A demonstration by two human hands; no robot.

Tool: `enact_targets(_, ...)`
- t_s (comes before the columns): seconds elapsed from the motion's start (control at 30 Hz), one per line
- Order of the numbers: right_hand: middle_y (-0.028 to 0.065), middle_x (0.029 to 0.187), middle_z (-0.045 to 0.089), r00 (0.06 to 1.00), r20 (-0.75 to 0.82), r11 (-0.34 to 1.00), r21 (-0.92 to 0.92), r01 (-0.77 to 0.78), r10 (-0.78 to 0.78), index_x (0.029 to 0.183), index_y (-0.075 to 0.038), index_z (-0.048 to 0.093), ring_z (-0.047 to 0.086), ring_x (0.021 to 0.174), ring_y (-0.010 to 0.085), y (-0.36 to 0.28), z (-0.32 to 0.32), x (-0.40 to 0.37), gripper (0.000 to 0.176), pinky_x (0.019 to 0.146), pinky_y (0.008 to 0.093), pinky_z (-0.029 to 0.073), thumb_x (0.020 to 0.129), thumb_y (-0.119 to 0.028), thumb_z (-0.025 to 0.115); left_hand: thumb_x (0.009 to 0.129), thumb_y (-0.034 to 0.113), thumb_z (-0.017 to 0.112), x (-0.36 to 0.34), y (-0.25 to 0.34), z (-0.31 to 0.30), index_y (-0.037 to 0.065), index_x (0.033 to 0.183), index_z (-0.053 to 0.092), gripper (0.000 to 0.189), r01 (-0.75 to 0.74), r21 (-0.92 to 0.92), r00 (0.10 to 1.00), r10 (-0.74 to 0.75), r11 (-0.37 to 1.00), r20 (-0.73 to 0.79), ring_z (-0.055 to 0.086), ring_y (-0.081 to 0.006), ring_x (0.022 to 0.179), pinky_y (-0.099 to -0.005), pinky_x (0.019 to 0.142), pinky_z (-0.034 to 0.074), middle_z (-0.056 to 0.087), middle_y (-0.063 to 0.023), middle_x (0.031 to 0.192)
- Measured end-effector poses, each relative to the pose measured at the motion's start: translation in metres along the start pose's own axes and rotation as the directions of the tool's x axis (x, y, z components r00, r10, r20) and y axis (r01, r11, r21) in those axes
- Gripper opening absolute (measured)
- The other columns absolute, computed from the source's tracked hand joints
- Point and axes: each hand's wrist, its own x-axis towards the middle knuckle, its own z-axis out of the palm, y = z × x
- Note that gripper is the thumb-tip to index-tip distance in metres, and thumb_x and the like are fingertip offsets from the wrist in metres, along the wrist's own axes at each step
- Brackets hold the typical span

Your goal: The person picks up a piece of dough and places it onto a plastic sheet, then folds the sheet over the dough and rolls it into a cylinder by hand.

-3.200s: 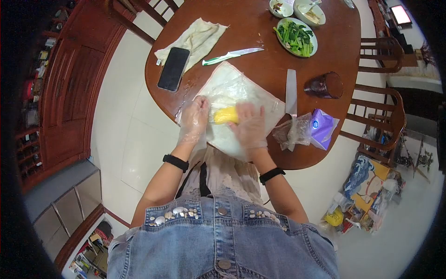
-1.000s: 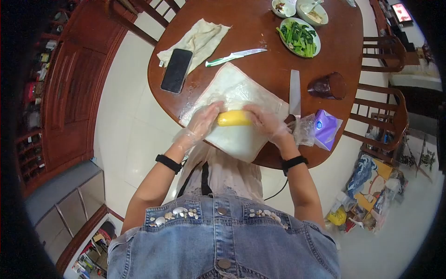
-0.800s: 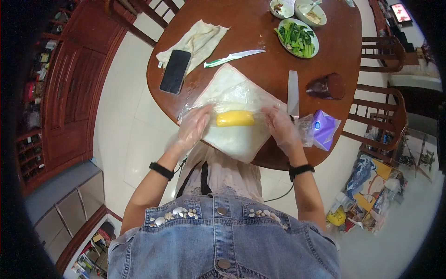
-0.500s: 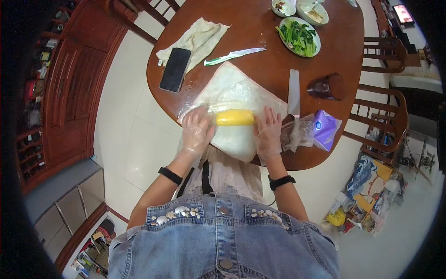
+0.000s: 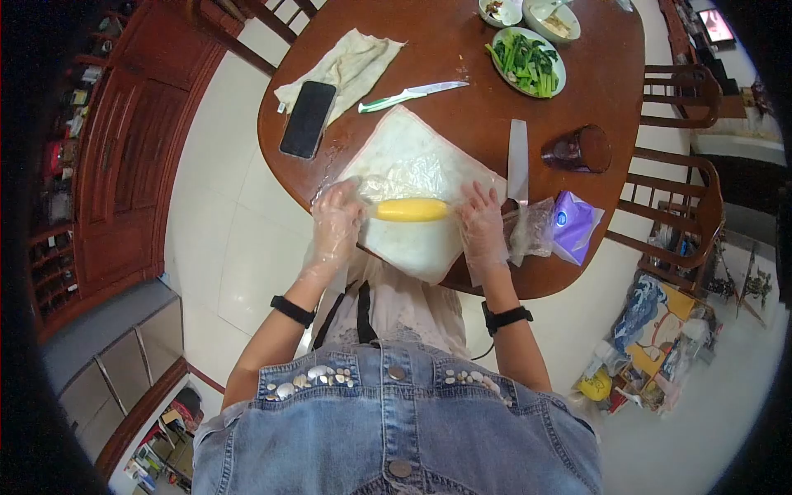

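A yellow log-shaped roll point(image 5: 412, 209), wrapped in clear plastic film point(image 5: 419, 171), lies crosswise on a pale cloth point(image 5: 404, 139) with a pinkish edge. My left hand point(image 5: 335, 221), in a clear disposable glove, is closed on the film at the roll's left end. At the right end my right hand point(image 5: 482, 221), gloved the same way, grips the film too. The fingertips are partly blurred by the shiny plastic. Past the cloth lies a knife with a green and white handle point(image 5: 412, 96). To the right is a broad-bladed knife point(image 5: 517, 162), its handle hidden under crumpled plastic point(image 5: 533, 228).
A black phone point(image 5: 308, 120) rests partly on a beige rag point(image 5: 356, 68) at left. On the right stand a dark glass point(image 5: 579, 150) and a purple tissue pack point(image 5: 576, 226). A plate of green vegetables point(image 5: 528, 63) and bowls point(image 5: 554, 21) sit farther back on the wooden table point(image 5: 445, 54).
My hands have moved slightly apart, drawing the film at both ends. The yellow roll looks slimmer and more tapered. The whole view has shifted a little.
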Motion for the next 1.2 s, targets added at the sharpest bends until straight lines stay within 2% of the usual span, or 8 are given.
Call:
enact_targets(0.33, 0.0188, 0.118, 0.058, 0.997, -0.066, 0.998, -0.038, -0.043, 0.041, 0.097, -0.003, 0.062, 0.047, 0.121, 0.0366, -0.004, 0.014, 0.006, 0.020, 0.106, 0.0539, 0.030, 0.086, -0.012, 0.048, 0.077, 0.004, 0.059, 0.004, 0.014, 0.000, 0.005, 0.095, 0.065, 0.019, 0.116, 0.008, 0.991, -0.115, 0.993, -0.070, 0.049, -0.0370, 0.115, -0.0477, 0.102, 0.034, 0.055, -0.0161, 0.124)
enact_targets(0.37, 0.0188, 0.116, 0.059, 0.992, -0.120, 0.993, 0.118, -0.018, 0.033, 0.101, -0.003, 0.061, 0.048, 0.121, 0.0343, -0.010, 0.014, 0.007, 0.023, 0.106, 0.0530, 0.030, 0.086, -0.011, 0.046, 0.077, 0.004, 0.059, 0.003, 0.018, -0.003, 0.005, 0.095, 0.065, 0.019, 0.118, 0.013, 0.991, -0.116, 0.993, -0.070, 0.049, -0.0370, 0.115, -0.0477, 0.102, 0.034, 0.055, -0.0161, 0.124)
enact_targets(0.43, 0.0188, 0.115, 0.060, 0.985, -0.171, 0.962, 0.272, 0.012, 0.037, 0.105, -0.003, 0.061, 0.049, 0.121, 0.0321, -0.032, 0.009, 0.015, 0.026, 0.106, 0.0520, 0.029, 0.086, -0.010, 0.045, 0.079, 0.002, 0.055, -0.002, 0.029, -0.006, 0.004, 0.107, 0.060, 0.028, 0.059, -0.087, 0.975, -0.076, 0.994, -0.209, 0.049, -0.0386, 0.112, -0.0484, 0.096, 0.037, 0.053, -0.0204, 0.123)
enact_targets(0.57, 0.0158, 0.109, 0.063, 0.986, 0.020, 0.961, 0.232, 0.154, -0.163, 0.113, -0.006, 0.060, 0.057, 0.109, 0.0297, -0.079, 0.017, 0.041, 0.032, 0.108, 0.0485, 0.028, 0.084, -0.009, 0.046, 0.087, 0.005, 0.051, -0.004, 0.042, -0.001, 0.001, 0.122, 0.052, 0.035, -0.017, -0.419, 0.988, -0.048, 0.908, -0.144, 0.050, -0.0404, 0.112, -0.0471, 0.097, 0.038, 0.051, -0.0222, 0.125)
enact_targets(0.73, 0.0130, 0.105, 0.065, 0.979, 0.123, 0.980, 0.136, 0.148, -0.165, 0.117, -0.006, 0.058, 0.061, 0.098, 0.0307, -0.077, 0.014, 0.044, 0.038, 0.108, 0.0485, 0.028, 0.082, -0.021, 0.054, 0.092, 0.015, 0.049, -0.001, 0.046, 0.010, -0.004, 0.131, 0.042, 0.043, 0.220, -0.608, 0.972, -0.226, 0.763, 0.069, 0.049, -0.0443, 0.115, -0.0453, 0.100, 0.038, 0.051, -0.0264, 0.126)
enact_targets(0.93, 0.0144, 0.120, 0.059, 0.974, 0.151, 0.978, 0.147, 0.149, -0.171, 0.123, -0.004, 0.053, 0.054, 0.115, 0.0289, -0.038, 0.001, 0.025, 0.056, 0.110, 0.0485, 0.026, 0.079, -0.035, 0.066, 0.094, 0.022, 0.046, -0.006, 0.031, 0.019, -0.003, 0.137, 0.037, 0.050, 0.226, -0.504, 0.967, -0.127, 0.834, 0.223, 0.045, -0.0430, 0.121, -0.0438, 0.103, 0.035, 0.046, -0.0283, 0.132)
enact_targets(1.13, 0.0185, 0.135, 0.048, 0.953, 0.288, 0.982, 0.187, 0.034, -0.088, 0.133, -0.004, 0.043, 0.043, 0.128, 0.0295, -0.013, -0.023, -0.003, 0.060, 0.113, 0.0474, 0.021, 0.083, -0.027, 0.065, 0.094, 0.020, 0.044, -0.010, 0.033, 0.018, -0.005, 0.136, 0.038, 0.049, 0.199, -0.483, 0.978, -0.138, 0.853, 0.158, 0.042, -0.0420, 0.125, -0.0432, 0.107, 0.032, 0.045, -0.0291, 0.133)
enact_targets(1.2, 0.0204, 0.134, 0.048, 0.991, 0.123, 0.988, 0.144, -0.061, 0.043, 0.138, -0.001, 0.039, 0.043, 0.126, 0.0354, -0.018, -0.028, -0.016, 0.057, 0.113, 0.0415, 0.024, 0.086, -0.017, 0.059, 0.095, 0.019, 0.043, -0.019, 0.037, 0.009, -0.005, 0.137, 0.036, 0.050, 0.169, -0.487, 0.986, -0.141, 0.857, 0.094, 0.042, -0.0411, 0.126, -0.0424, 0.107, 0.032, 0.045, -0.0292, 0.133)
